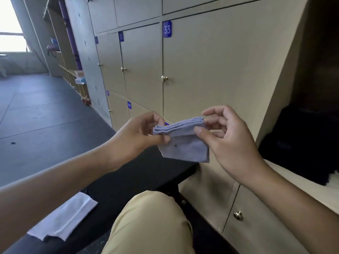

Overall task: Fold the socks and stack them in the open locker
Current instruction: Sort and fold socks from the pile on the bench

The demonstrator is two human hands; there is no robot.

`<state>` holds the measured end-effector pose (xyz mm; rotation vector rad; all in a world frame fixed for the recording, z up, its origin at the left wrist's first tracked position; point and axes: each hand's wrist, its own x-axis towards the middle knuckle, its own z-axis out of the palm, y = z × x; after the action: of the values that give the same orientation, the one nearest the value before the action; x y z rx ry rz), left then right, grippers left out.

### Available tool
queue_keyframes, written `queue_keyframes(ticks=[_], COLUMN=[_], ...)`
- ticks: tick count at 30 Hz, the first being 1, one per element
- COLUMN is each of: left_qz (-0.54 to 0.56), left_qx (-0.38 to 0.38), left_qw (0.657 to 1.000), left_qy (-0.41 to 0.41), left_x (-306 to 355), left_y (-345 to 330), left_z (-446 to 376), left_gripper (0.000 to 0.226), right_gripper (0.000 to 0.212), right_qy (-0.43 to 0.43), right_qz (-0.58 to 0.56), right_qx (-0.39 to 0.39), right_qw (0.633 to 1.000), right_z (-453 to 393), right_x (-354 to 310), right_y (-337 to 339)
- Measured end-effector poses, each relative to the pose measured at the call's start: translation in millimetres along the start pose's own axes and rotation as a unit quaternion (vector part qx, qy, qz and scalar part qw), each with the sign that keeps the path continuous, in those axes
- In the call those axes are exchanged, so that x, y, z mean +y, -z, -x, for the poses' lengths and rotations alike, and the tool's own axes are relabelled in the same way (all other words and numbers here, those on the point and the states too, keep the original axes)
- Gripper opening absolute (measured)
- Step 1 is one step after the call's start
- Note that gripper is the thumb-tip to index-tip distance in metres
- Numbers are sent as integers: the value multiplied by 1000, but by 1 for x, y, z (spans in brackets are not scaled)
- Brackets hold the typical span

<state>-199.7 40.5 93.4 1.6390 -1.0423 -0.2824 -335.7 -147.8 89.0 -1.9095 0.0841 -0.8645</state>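
Beige numbered lockers line the wall beside a dark counter point(128, 182). Both hands hold a folded lilac sock point(183, 142) in the air — left hand point(139, 132) pinching one end, right hand point(225, 136) thumb on the fold, its grip loose. Folding looks nearly done; next, I'd judge, it goes right into the open locker point(297, 171), where something dark lies — I cannot tell what. A white sock point(64, 219) waits on the counter.

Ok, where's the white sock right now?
In the head view, the white sock lies flat on the black bench, lower left, beside the person's knee and under the left forearm.
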Motion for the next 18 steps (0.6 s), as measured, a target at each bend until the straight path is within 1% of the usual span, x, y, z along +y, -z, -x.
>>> queue_keyframes(ticks=[2, 6, 12, 18], left_qz=[-1, 32, 66, 70], left_qx=[-5, -4, -23, -83], left_qw=[1000, 999, 998, 994], left_qy=[-3, 0, 4, 2], left_x=[3, 12, 20, 25], left_y=[-11, -36, -74, -109], left_z=[-6, -20, -43, -63], left_gripper=[20, 19, 32, 52], right_gripper=[31, 29, 23, 18], right_qy=[-2, -30, -55, -62], right_qz=[-3, -3, 23, 63], right_qx=[10, 53, 114, 164], right_qw=[1000, 998, 992, 983], right_z=[0, 0, 0, 9], right_x=[-3, -6, -2, 1], right_y=[8, 31, 66, 99])
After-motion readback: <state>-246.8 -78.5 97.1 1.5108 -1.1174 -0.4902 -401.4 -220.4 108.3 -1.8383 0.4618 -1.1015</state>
